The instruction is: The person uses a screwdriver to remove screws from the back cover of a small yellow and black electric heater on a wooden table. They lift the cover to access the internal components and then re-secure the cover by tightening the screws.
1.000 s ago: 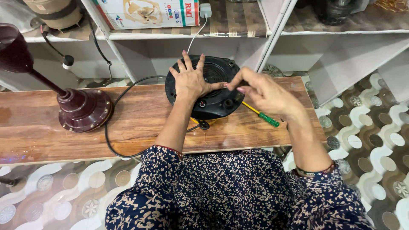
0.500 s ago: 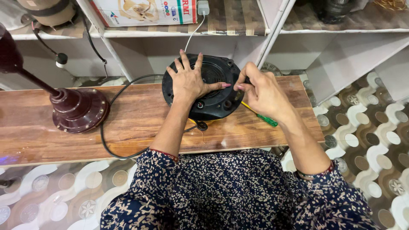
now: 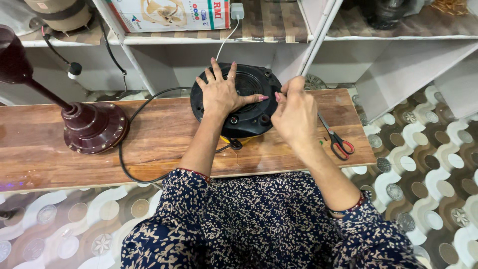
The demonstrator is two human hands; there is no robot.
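My left hand (image 3: 222, 92) lies flat and spread on the round black appliance housing (image 3: 238, 101), all 5 fingers splayed, thumb pointing right. The housing sits underside up on the wooden board (image 3: 45, 149), toward its far edge, a strip of yellow showing beneath its near rim. My right hand (image 3: 295, 115) is curled at the housing's right rim, thumb and forefinger drawn together as if pinching something small; I cannot tell what, if anything, sits between them.

Step in hand, as I judge it: steadying the housing with the left while the right works a small part or fastener at the rim.

Next move calls for a firm left press so the housing does not turn, and fine fingertip control on the right.

Pose: left forearm runs straight out from the body, wrist level. Right forearm angles in from the right, wrist bent, knuckles up.

Nearby: red-handled scissors (image 3: 337, 140) just right of my right hand, a black cord (image 3: 130, 119) looping over the board, and a maroon fan base (image 3: 94, 127) well to the left.
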